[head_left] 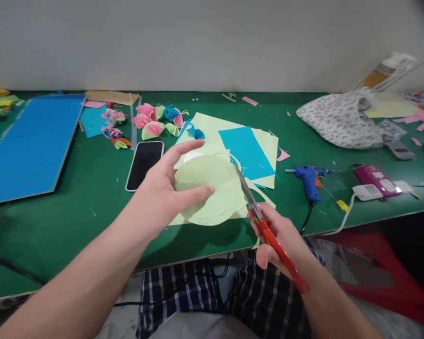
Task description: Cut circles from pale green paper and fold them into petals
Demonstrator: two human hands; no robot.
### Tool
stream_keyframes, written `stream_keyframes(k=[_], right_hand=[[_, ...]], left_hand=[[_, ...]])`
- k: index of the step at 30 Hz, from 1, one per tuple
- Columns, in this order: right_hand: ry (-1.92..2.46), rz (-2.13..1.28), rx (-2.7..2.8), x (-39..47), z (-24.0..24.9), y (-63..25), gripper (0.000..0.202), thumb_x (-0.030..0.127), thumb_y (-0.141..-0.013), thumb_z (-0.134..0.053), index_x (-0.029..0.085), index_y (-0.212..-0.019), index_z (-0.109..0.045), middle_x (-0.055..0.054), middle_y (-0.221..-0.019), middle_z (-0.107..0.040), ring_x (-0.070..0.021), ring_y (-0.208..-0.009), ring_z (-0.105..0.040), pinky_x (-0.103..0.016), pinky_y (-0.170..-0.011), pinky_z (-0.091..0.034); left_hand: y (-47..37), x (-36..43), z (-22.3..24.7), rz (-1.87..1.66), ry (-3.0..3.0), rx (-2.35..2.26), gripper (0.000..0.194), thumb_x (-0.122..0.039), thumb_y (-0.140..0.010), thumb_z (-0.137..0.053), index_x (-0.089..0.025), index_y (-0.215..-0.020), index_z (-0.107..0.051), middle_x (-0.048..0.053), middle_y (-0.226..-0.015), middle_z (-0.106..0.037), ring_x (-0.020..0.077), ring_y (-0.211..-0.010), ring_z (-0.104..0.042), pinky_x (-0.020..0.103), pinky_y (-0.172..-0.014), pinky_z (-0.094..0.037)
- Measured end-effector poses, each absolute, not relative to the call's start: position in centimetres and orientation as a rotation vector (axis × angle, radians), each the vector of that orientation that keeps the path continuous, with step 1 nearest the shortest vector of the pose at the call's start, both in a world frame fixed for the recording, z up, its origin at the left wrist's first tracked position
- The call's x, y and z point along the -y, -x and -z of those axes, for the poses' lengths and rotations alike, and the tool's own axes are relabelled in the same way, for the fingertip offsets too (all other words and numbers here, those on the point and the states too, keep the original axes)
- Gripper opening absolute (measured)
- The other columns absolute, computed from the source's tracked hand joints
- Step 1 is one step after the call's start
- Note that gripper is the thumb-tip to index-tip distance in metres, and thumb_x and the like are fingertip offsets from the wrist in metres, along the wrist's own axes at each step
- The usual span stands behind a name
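My left hand (173, 179) grips a round piece of pale green paper (219, 197) by its left side, thumb on top. A curved pencil-like line runs near the paper's lower edge. In my right hand (275, 235) are scissors (275, 245) with red handles, their blades at the right edge of the round paper. Thin pale green offcuts (259, 192) curl beside the blades. Beneath lie pale green sheets (208, 123) and a blue paper piece (249, 146) on the green table.
A phone (144, 165) lies left of my hand, behind it pink, green and blue paper petals (151, 122). A large blue board (31, 146) is far left. To the right are a blue glue gun (308, 181), a purple power strip (376, 179) and a patterned cloth (339, 117).
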State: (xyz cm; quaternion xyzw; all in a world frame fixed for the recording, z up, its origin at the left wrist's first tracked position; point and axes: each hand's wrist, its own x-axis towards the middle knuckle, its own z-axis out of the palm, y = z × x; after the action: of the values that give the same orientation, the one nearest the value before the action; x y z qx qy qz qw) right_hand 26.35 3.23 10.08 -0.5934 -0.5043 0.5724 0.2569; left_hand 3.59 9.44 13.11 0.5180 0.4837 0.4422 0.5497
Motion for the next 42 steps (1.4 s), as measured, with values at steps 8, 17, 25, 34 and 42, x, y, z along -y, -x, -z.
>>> stream_keyframes(k=[8,17,25,34,42], right_hand=[[1.618,-1.444,1.491,-3.3,-9.8,-27.0,0.088,0.091,-0.033,-0.067,0.026,-0.093,-0.059,0.004,-0.067,-0.042,-0.0164,-0.063,-0.04,-0.026,-0.053,-0.035],[1.653,-1.498,1.538,-3.4,-10.5,-27.3,0.084,0.089,-0.038,-0.069,0.025,-0.09,-0.052,0.008,-0.063,-0.035,-0.0124,-0.059,-0.022,-0.024,-0.051,-0.022],[1.622,-1.496,1.62,-3.6,-9.9,-28.0,0.081,0.087,-0.043,-0.072,0.025,-0.091,-0.052,0.009,-0.06,-0.034,-0.0118,-0.057,-0.022,-0.024,-0.049,-0.021],[1.504,-1.656,1.315,-3.0,-9.0,-27.6,0.084,0.079,-0.044,-0.08,0.028,-0.108,-0.06,-0.002,-0.092,-0.055,-0.0149,-0.064,-0.047,-0.028,-0.056,-0.044],[1.489,-1.657,1.299,-2.9,-9.1,-26.3,0.075,0.045,-0.051,-0.093,0.029,-0.115,-0.059,-0.005,-0.108,-0.058,-0.0228,-0.087,-0.055,-0.033,-0.076,-0.051]], left_hand=[[-3.4,-9.4,-13.5,-1.014,-1.214,-1.144,0.067,-0.021,-0.068,-0.084,-0.033,-0.13,-0.06,-0.001,-0.09,-0.075,0.018,-0.069,-0.073,0.027,-0.054,-0.062],[-2.9,-10.0,-13.5,-0.932,-1.276,-1.159,0.071,-0.022,-0.069,-0.083,-0.033,-0.133,-0.056,0.0,-0.085,-0.076,0.0224,-0.068,-0.074,0.031,-0.051,-0.063],[-2.9,-10.2,-13.6,-0.896,-1.265,-1.179,0.076,-0.022,-0.064,-0.085,-0.032,-0.135,-0.057,0.002,-0.084,-0.075,0.0264,-0.069,-0.075,0.034,-0.05,-0.063],[-3.2,-9.6,-13.1,-0.916,-1.228,-1.183,0.077,-0.022,-0.066,-0.082,-0.032,-0.137,-0.054,0.002,-0.084,-0.075,0.025,-0.068,-0.074,0.033,-0.052,-0.063],[-4.7,-7.8,-11.1,-1.17,-1.241,-1.246,0.072,-0.022,-0.073,-0.077,-0.032,-0.139,-0.049,0.003,-0.106,-0.071,0.022,-0.084,-0.074,0.032,-0.067,-0.064]])
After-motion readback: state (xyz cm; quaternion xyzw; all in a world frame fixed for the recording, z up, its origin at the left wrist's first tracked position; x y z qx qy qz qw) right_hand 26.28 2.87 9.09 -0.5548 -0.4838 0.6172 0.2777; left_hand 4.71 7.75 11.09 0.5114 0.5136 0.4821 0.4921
